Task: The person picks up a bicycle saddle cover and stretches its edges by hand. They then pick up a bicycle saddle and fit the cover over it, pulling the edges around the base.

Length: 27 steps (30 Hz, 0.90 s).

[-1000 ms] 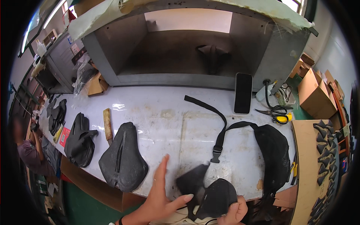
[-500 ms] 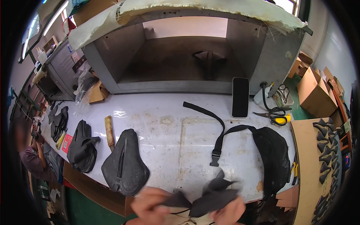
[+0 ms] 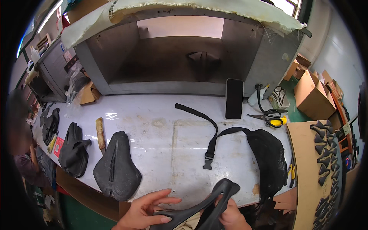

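A floppy black bicycle saddle cover (image 3: 184, 215) is stretched between my hands at the table's near edge, with its narrow nose pointing up and to the right. My left hand (image 3: 142, 211) pinches its left edge with the thumb on top, while the upper fingers reach out loosely. Closed round the narrow part near the nose is my right hand (image 3: 233, 216); some of its fingers are hidden behind the cover. A dark grey bicycle saddle (image 3: 118, 168) lies on the table, left of my hands. Farther left rests a pile of black covers (image 3: 74, 151).
A wooden-handled tool (image 3: 100, 132) lies behind the saddle. Rightward are a black waist bag with strap (image 3: 268, 161), a phone (image 3: 234, 99) and scissors (image 3: 273, 117). A metal box (image 3: 161, 88) stands at the back. Small black pieces cover a cardboard sheet (image 3: 304, 168). A person (image 3: 28, 165) sits at left.
The saddle cover has turned and been spread, so its nose and opening now show. My left hand's fingers have straightened out. The whole view has shifted slightly, moving the table things leftward.
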Tool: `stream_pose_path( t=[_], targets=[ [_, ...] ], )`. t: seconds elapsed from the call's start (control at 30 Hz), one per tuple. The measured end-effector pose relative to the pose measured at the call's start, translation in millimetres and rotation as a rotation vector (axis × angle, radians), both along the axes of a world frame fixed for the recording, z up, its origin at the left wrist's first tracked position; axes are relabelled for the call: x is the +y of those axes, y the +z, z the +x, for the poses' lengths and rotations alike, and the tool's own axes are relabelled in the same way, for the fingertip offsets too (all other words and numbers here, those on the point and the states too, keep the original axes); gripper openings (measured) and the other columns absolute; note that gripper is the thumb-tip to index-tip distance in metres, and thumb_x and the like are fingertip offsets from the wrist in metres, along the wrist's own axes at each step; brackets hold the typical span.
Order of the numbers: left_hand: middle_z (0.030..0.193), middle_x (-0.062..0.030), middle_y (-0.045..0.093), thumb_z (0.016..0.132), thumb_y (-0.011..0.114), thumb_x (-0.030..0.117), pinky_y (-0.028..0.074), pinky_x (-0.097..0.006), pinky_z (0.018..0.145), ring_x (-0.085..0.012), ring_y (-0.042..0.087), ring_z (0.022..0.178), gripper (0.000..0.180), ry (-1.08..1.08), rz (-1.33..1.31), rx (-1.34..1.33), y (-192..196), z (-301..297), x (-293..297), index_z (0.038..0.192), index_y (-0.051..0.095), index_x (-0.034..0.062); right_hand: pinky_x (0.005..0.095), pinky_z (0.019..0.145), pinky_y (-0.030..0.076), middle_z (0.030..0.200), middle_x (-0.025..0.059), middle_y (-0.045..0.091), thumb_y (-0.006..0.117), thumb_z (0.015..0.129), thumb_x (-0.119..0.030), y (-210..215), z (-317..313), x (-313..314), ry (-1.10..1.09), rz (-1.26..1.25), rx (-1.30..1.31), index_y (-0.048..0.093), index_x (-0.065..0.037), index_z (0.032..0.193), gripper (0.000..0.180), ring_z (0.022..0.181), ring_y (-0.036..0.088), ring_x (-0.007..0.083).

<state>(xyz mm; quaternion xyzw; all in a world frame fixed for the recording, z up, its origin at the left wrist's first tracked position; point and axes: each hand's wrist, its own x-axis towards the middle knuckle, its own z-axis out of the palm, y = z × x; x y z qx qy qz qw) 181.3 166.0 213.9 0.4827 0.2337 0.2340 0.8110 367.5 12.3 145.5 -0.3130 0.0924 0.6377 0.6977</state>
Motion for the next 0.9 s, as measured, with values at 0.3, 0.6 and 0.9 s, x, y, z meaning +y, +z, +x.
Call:
stream_pose_path(
  t=[0.3, 0.6, 0.9],
  targets=[
    [0.083, -0.0026, 0.057, 0.091, 0.066, 0.021, 0.045, -0.022, 0.059, -0.0097, 0.053, 0.071, 0.062, -0.565, 0.054, 0.155, -3, 1, 15, 0.146, 0.038, 0.0113, 0.0332, 0.071, 0.045, 0.087, 0.0139, 0.060, 0.041, 0.100, -0.032, 16, -11, 17, 0.549, 0.279, -1.030, 0.060, 0.006, 0.102, 0.042, 0.073, 0.056, 0.0238],
    [0.088, -0.0131, 0.072, 0.085, 0.070, 0.008, 0.051, -0.025, 0.059, -0.0146, 0.068, 0.066, 0.042, -0.412, 0.417, -0.002, 6, 4, 14, 0.126, 0.060, 0.0021, 0.0319, 0.073, 0.053, 0.094, 0.0185, 0.067, 0.065, 0.082, 0.004, 23, -20, 10, 0.123, 0.294, -1.377, 0.059, 0.005, 0.101, 0.020, 0.085, 0.067, 0.0260],
    [0.091, -0.0041, 0.068, 0.095, 0.060, 0.015, 0.044, -0.023, 0.066, -0.0054, 0.049, 0.072, 0.047, -0.599, 0.232, -0.035, -19, -1, 21, 0.140, 0.048, 0.0170, 0.0287, 0.057, 0.046, 0.084, 0.0166, 0.064, 0.060, 0.088, -0.028, 10, -16, 18, 0.229, 0.322, -0.411, 0.061, 0.012, 0.088, 0.039, 0.064, 0.059, 0.0179]
  ],
)
